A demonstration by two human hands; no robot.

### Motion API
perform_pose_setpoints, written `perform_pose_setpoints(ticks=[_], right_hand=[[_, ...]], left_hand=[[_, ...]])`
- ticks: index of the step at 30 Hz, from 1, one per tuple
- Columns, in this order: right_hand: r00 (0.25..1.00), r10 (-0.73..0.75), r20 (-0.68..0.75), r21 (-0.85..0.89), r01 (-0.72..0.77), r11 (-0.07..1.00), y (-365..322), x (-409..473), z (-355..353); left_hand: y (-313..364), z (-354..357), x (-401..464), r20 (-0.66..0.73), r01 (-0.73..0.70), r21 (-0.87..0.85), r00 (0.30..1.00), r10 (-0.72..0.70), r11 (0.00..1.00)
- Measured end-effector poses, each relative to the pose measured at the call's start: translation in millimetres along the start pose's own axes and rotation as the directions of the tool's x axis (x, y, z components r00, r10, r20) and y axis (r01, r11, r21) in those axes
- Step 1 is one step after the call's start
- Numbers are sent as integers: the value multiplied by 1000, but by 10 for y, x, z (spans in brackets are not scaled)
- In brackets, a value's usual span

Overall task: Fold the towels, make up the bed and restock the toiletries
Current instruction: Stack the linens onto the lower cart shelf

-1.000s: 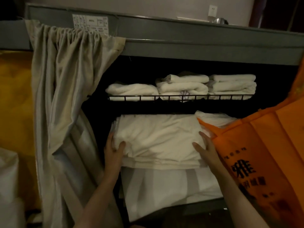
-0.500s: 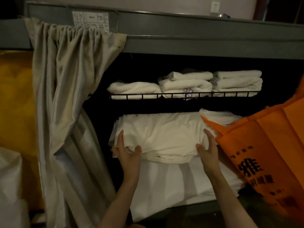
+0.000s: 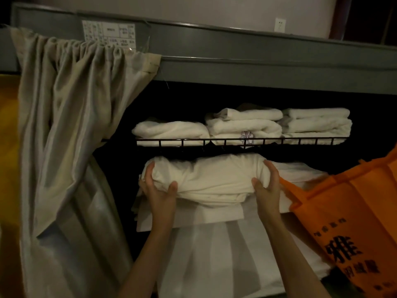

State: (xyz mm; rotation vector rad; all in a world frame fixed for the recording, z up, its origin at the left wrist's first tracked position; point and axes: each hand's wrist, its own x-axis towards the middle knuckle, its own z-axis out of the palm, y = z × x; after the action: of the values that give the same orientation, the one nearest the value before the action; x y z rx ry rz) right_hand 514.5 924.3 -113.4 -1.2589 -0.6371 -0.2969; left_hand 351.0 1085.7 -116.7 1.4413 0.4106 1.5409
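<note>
The room is dim, and the orange bag hides the right end of the lower shelf. The left hand and right hand each grip one end of a folded white sheet, on top of more sheets. Three towel piles sit on the wire rack above. A curtain hangs left.

A folded sheet bundle sits on top of a stack of flat linens inside the cart's lower compartment, directly below a wire shelf. The left hand grips the bundle's left end and the right hand grips its right end. On the wire shelf, folded towels lie in three piles side by side. A curtain hangs left of the opening. A bag stands to the right, touching the linens.
</note>
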Motion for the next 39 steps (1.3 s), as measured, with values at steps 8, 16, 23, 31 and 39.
perform_pose_setpoints(ticks=[8, 16, 23, 31, 39], right_hand=[[957, 271, 101, -31, -270, 962, 453, 68, -10], [985, 170, -42, -238, -175, 955, 504, -119, 39], [978, -115, 174, -783, 208, 586, 405, -201, 3], [903, 289, 320, -918, 219, 332, 401, -384, -48], [859, 418, 296, -945, 200, 259, 238, -335, -20]], left_hand=[[-400, -60, -21, -104, 134, 108, 987, -123, 985], [-388, -221, -172, -130, 103, 247, 989, -72, 963], [-387, -288, -137, 267, -367, 800, 926, 265, 475], [-420, -545, -156, 417, -361, 836, 908, -50, 412], [-57, -140, -129, 594, -557, 737, 804, 26, 383]])
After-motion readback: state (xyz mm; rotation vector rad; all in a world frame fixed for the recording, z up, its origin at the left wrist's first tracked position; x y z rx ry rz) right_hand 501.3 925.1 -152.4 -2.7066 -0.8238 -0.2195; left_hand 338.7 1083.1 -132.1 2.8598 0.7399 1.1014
